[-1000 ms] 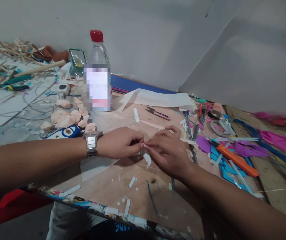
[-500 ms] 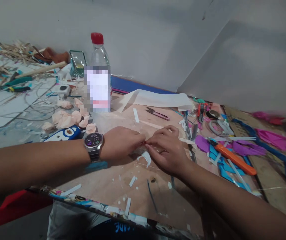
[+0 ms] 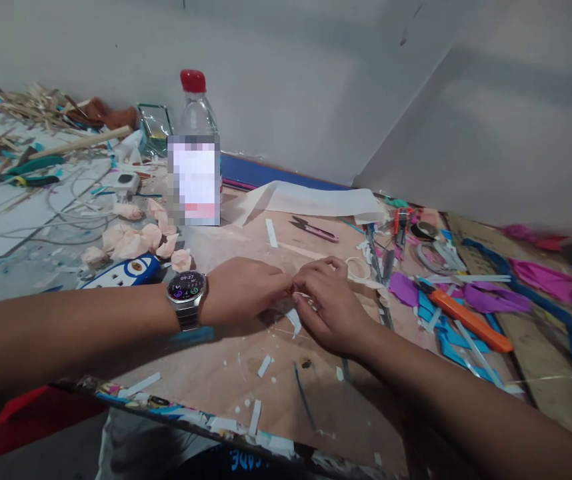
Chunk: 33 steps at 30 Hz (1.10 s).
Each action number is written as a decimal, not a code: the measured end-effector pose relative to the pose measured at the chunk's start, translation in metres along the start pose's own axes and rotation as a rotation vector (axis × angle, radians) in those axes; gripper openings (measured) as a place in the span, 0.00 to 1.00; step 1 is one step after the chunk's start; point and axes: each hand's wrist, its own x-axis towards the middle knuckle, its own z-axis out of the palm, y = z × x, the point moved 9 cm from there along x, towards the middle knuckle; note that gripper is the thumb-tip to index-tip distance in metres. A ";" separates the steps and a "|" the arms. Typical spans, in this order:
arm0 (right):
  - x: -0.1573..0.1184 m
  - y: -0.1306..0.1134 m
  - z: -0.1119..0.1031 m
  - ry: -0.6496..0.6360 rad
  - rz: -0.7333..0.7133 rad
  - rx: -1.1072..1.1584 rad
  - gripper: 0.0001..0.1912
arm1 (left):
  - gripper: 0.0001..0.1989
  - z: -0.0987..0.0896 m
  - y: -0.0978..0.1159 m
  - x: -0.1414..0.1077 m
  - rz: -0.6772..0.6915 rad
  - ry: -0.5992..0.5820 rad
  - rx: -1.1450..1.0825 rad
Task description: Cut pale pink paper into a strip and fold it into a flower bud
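Observation:
My left hand [image 3: 246,287], with a watch [image 3: 186,291] on its wrist, meets my right hand [image 3: 329,300] above the middle of the board [image 3: 206,373]. Fingertips of both hands are pinched together. Whatever sits between them is too small and covered to make out. Just below the right thumb a curved white strip [image 3: 295,323] hangs or lies; I cannot tell whether it is attached to what the fingers pinch. Beyond the hands lie thread snips [image 3: 315,229] and a short white strip [image 3: 271,233]. A tape ring [image 3: 359,269] is near my right knuckles.
Peach crumpled paper pieces [image 3: 133,240] and a blue-white power strip [image 3: 129,270] lie left. Behind stands a red-capped bottle [image 3: 197,110] with a phone [image 3: 196,180] against it. An orange cutter [image 3: 466,317] lies right among scraps. White paper [image 3: 316,199] curls at the back.
The white strip below the fingers has shifted and looks narrower. My right fingers have curled in slightly; both hands stay together at nearly the same spot.

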 end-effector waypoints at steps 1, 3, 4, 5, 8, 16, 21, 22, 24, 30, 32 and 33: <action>0.000 0.000 0.000 0.003 0.001 0.000 0.04 | 0.09 0.000 0.001 0.000 0.007 0.003 0.000; -0.001 0.000 -0.002 0.020 -0.004 0.002 0.03 | 0.10 0.000 0.002 -0.001 0.017 0.012 -0.009; -0.001 0.000 -0.002 0.030 -0.007 0.002 0.03 | 0.10 0.000 0.003 -0.001 0.019 0.016 -0.014; -0.002 0.000 -0.003 0.037 -0.009 0.001 0.03 | 0.10 -0.001 0.002 -0.001 0.016 0.024 -0.016; -0.001 0.000 -0.004 0.036 -0.011 -0.003 0.04 | 0.11 -0.001 0.000 -0.001 -0.010 0.035 -0.014; 0.000 -0.006 -0.003 0.011 -0.043 -0.013 0.05 | 0.14 0.000 0.003 0.000 -0.053 -0.052 -0.097; -0.001 -0.002 -0.003 0.014 -0.013 0.007 0.07 | 0.20 0.000 -0.008 -0.001 -0.147 -0.094 -0.210; -0.001 -0.002 -0.004 0.013 -0.014 0.016 0.07 | 0.20 0.000 -0.008 -0.001 -0.153 -0.104 -0.230; -0.001 -0.004 -0.004 0.017 -0.031 0.034 0.07 | 0.19 0.000 -0.007 -0.002 -0.159 -0.123 -0.269; -0.001 -0.008 -0.007 0.044 -0.062 0.053 0.06 | 0.15 -0.002 -0.006 -0.003 -0.234 -0.203 -0.519; -0.001 -0.007 -0.007 0.046 -0.060 0.048 0.06 | 0.13 -0.001 -0.007 -0.003 -0.255 -0.251 -0.630; -0.001 -0.007 -0.007 0.045 -0.060 0.048 0.06 | 0.13 0.001 -0.007 -0.003 -0.256 -0.276 -0.673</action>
